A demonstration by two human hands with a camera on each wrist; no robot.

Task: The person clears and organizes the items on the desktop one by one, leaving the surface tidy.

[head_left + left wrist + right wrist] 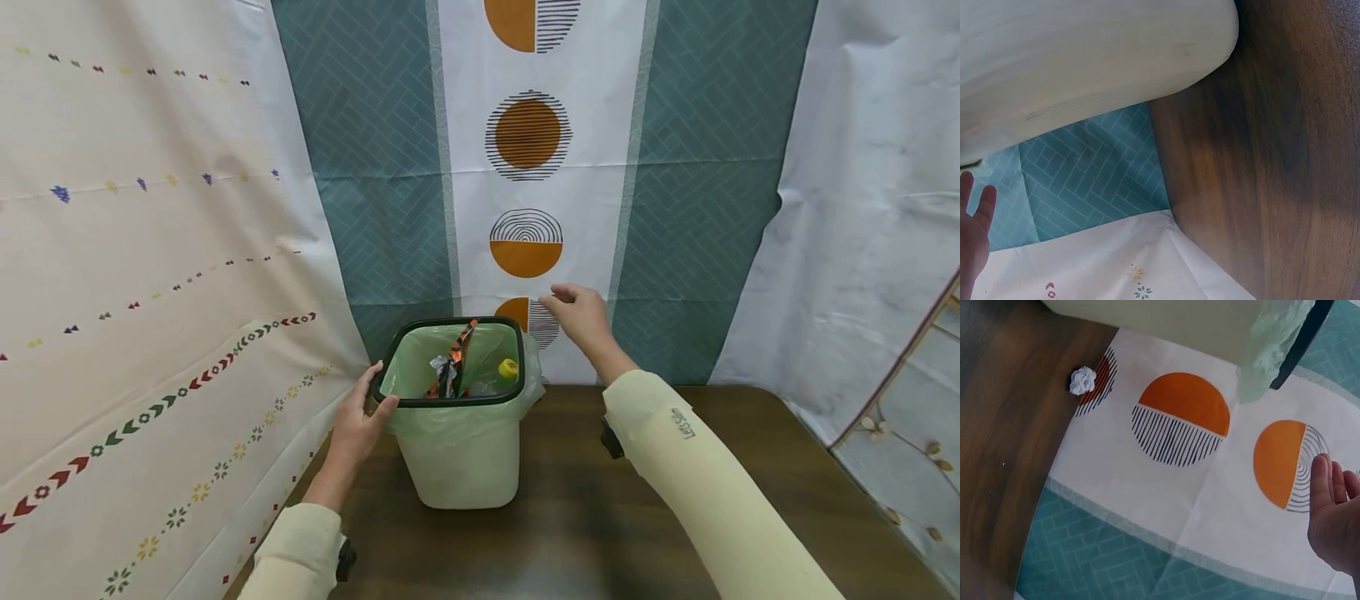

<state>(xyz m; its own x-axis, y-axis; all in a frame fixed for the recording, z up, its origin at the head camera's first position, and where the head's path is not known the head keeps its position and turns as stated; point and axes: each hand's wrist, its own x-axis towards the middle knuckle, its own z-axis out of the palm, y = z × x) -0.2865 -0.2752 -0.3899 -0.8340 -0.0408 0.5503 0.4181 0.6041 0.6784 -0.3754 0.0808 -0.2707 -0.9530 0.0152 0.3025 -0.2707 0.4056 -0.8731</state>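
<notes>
A pale trash bin [459, 467] with a black rim [450, 402] stands upright on the wooden table, lined with a thin green bag [420, 346]. Inside it I see a crumpled orange-and-black wrapper [456, 354] and a yellow cap [508, 368]; whatever lies deeper is hidden. My left hand [356, 425] is at the bin's left side, fingers extended against the rim's corner. To the right of the bin and above its rim, my right hand [583, 321] hovers with slightly bent fingers and nothing visible in it. A crumpled white paper ball [1082, 380] lies behind the bin in the right wrist view.
Brown tabletop [675, 467] extends right and in front of the bin. A patterned cloth [525, 192] hangs behind it, a cream embroidered cloth [187, 292] runs along the left, and a white marbled sheet [840, 208] hangs at the right.
</notes>
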